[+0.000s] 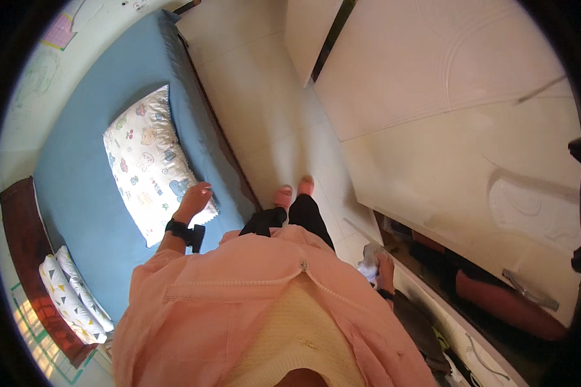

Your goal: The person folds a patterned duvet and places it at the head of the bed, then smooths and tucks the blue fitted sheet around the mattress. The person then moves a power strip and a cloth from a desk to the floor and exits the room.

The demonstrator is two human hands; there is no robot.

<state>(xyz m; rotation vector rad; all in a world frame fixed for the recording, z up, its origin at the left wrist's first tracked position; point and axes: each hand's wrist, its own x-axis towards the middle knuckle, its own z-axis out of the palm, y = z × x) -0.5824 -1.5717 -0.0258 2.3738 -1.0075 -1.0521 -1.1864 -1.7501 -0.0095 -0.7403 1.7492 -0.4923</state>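
A white pillow (143,159) printed with cartoon animals and fruit lies flat on the blue bedsheet (80,159). Over its near right corner is my left hand (195,200), with a black band around the wrist. Its fingers look curled, and whether they pinch the pillow or only hover above it is unclear. Down by my right side, my right hand (385,271) grips a bunched grey and white cloth (368,263), beside the partly open wardrobe. My body hides part of the right forearm.
Two white pillows with triangles (72,300) rest against the dark wooden headboard (26,232). On the right, the pale wardrobe (416,159) has an open drawer (445,314) and a gap showing dark and red fabrics. Tiled floor (271,111) runs between bed and wardrobe.
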